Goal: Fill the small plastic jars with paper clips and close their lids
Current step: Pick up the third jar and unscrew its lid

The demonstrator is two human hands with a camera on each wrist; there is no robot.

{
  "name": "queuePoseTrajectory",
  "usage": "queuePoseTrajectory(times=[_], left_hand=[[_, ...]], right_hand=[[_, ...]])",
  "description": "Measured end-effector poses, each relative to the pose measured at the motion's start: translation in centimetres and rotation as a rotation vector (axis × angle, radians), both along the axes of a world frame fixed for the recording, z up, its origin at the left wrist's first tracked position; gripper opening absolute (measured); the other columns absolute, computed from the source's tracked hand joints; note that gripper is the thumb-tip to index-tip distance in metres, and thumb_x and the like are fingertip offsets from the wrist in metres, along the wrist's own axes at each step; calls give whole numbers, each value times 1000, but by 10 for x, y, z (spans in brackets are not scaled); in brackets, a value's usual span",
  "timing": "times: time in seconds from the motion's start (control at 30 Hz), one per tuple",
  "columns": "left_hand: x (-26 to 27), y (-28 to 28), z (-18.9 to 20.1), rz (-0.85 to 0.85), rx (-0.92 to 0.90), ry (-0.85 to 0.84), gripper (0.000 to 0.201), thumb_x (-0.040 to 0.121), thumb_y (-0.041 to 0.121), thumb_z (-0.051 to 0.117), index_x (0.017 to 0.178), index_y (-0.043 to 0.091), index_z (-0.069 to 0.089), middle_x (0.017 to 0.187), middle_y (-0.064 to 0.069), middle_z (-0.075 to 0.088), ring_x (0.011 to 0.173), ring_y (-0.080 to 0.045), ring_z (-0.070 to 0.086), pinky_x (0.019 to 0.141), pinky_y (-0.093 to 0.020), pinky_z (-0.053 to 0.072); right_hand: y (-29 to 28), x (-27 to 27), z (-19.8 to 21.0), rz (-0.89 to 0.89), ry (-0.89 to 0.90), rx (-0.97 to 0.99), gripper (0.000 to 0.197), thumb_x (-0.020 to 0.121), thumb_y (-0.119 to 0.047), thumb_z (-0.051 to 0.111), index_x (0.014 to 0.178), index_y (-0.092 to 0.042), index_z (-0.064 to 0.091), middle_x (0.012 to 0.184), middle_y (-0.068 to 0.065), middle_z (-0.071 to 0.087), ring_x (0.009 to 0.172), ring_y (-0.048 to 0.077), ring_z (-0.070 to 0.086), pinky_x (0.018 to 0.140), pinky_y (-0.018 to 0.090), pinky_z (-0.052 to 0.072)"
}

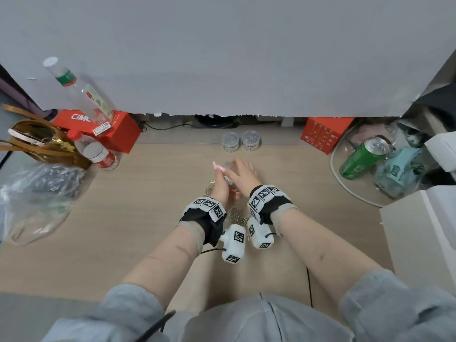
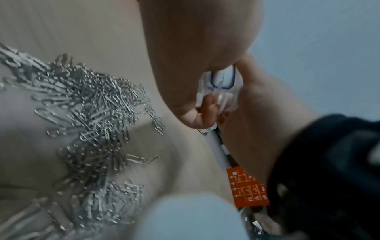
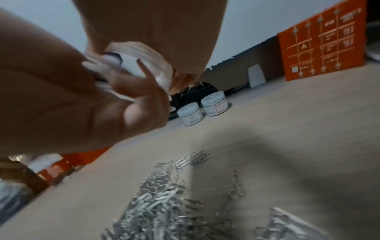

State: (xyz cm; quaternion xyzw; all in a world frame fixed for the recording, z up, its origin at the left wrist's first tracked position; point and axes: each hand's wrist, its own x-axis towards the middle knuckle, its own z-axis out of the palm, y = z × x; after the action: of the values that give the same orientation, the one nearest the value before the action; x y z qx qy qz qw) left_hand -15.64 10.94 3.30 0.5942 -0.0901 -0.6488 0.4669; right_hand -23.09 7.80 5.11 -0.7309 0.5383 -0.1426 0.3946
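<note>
**Third jar held between both hands above the clip pile**

A small clear plastic jar (image 1: 229, 172) is held off the wooden desk (image 1: 153, 218), between the two hands, just beyond the heap of silver paper clips (image 2: 86, 116). The left hand (image 1: 221, 185) is wrapped around the jar's body, fingers curled on it, while the right hand (image 1: 243, 174) is laid over the top with fingers bent down around what is judged to be the lid (its rim is mostly hidden by the palm). From the right wrist view, ribbed white plastic is seen pinched between the fingers of both hands. Whether clips are already inside this jar cannot be told.

At the far edge of the desk, two closed jars (image 1: 240, 141) are stood side by side, touching or nearly so, both apparently filled.

The step in hand is judged to be the closing of the lid. It would be done well if the body is kept still and upright in the left hand while the lid is seated level before any turn is made, so that the thread is not crossed. Only light pressure is called for, since the thin wall may flex. The jar is best kept over the desk, clear of the pile, so that nothing spilled is scattered.
</note>
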Motion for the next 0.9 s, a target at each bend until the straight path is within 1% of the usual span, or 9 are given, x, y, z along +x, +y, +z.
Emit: queuePoseTrajectory(times=[0.07,0.13,0.2,0.33,0.5,0.63,0.7,0.8,0.9], left_hand=[[1,-1,6,12,33,41,83,83,77,9,82,6,53,53,-6,54,39,-11,53,40,-19,47],[6,-3,9,42,33,109,78,87,71,10,86,6,53,50,-5,61,40,-10,58,54,-21,56],[13,-3,12,63,40,193,76,87,72,13,88,8,54,55,-4,64,45,-9,59,50,-17,52],[20,-6,17,23,143,225,70,86,74,17,77,13,50,42,2,49,30,-4,40,32,-9,32],[25,-8,20,-99,217,235,72,84,76,16,71,13,47,42,2,45,30,-5,39,31,-9,30],[28,-10,18,-159,293,391,64,91,69,23,67,14,46,46,4,45,34,-6,43,28,-13,31],[28,-11,20,-194,333,374,63,88,71,26,68,14,44,45,2,45,32,-7,41,28,-12,31],[27,-13,19,-222,331,226,73,82,78,22,74,10,47,45,-4,49,28,-8,39,30,-10,35],[34,-14,10,-182,264,198,77,81,79,19,89,9,52,60,-12,64,31,-11,48,34,-13,43]], right_hand=[[0,4,3,1,-65,4,48,92,-41,45,127,-8,42,126,11,43,120,24,36,102,35,32],[-2,6,9,50,-77,-7,45,93,-36,46,131,-12,41,127,11,41,123,23,34,105,35,29],[-4,6,15,143,-65,-8,45,93,-32,45,135,-16,40,131,11,38,127,23,31,109,36,26],[-6,-4,13,227,-137,59,44,96,-27,40,139,-21,36,140,9,34,133,22,29,112,37,24],[-7,-15,0,298,-132,-5,44,99,-19,35,142,-21,31,152,2,25,140,18,21,117,35,15],[-11,-22,-9,396,-98,-101,43,98,-12,33,140,-20,34,149,4,32,139,20,24,117,36,16],[-12,-24,-11,304,-165,-47,40,99,-17,32,138,-22,38,145,5,40,134,19,35,112,30,24],[-16,-26,-11,-22,-419,127,40,99,-32,29,136,-21,42,138,1,49,122,14,49,107,30,33],[-25,-27,-21,-328,-591,236,41,100,-31,31,136,-14,41,137,3,49,113,18,55,92,26,50]])
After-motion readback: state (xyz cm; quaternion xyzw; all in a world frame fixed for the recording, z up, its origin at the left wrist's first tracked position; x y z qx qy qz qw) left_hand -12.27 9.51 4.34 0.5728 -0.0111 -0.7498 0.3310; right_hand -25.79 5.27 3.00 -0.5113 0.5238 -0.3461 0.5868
